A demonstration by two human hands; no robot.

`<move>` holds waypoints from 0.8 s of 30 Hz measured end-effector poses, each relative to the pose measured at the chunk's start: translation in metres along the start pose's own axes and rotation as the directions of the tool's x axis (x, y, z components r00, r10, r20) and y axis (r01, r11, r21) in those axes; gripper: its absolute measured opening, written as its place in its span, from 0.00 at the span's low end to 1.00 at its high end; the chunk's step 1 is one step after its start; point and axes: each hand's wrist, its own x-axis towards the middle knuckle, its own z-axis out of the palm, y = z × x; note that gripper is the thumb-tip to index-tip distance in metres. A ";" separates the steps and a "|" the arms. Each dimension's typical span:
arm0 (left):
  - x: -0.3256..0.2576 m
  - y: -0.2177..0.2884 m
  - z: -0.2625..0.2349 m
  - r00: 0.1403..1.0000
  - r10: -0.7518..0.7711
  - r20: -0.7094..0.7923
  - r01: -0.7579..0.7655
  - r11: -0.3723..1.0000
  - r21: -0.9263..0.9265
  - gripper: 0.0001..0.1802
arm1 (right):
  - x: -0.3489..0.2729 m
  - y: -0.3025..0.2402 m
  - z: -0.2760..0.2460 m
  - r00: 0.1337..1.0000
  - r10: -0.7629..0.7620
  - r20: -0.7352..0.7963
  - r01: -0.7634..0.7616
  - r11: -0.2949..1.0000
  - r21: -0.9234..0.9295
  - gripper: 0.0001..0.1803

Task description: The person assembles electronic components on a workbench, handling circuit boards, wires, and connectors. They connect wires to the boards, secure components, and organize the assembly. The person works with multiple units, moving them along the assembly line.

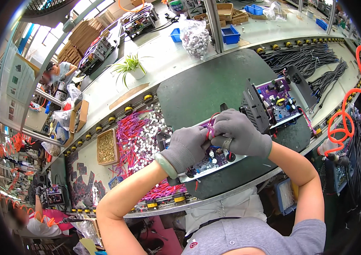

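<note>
Both hands wear grey gloves and meet over an open chassis (235, 160) with a circuit board, which lies on a dark green mat (201, 91). A thin bundle of red and purple wires (210, 126) rises between them. My left hand (185, 146) is closed, pinching the wires from the left side. From the right, my right hand (240, 132) is closed around the same bundle, fingertips touching it near the left fingers. The gloves cover much of the board, and the wire ends are hidden. A second open chassis with a purple board (279, 100) stands to the right.
Left of the mat lie piles of red-purple wires (129, 131) with white connectors and a box of small brass-coloured parts (107, 147). Black cables (303, 57) lie at the far right. An orange coiled hose (342, 123) hangs at right. A potted plant (138, 73) stands behind.
</note>
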 end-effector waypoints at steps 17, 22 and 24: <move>0.030 0.017 -0.025 0.995 0.049 0.087 0.029 0.697 -0.717 0.12 | -0.013 -0.012 -0.010 0.914 0.273 -0.299 -0.192 0.942 0.274 0.04; 0.036 0.014 -0.019 0.998 0.008 0.057 0.042 0.586 -0.809 0.11 | -0.009 -0.027 -0.046 0.975 0.210 -0.065 -0.217 0.969 -0.119 0.06; 0.034 0.013 -0.017 1.000 -0.014 0.013 0.019 0.676 -0.737 0.11 | -0.007 -0.026 -0.045 0.996 0.080 -0.040 -0.088 0.966 -0.245 0.07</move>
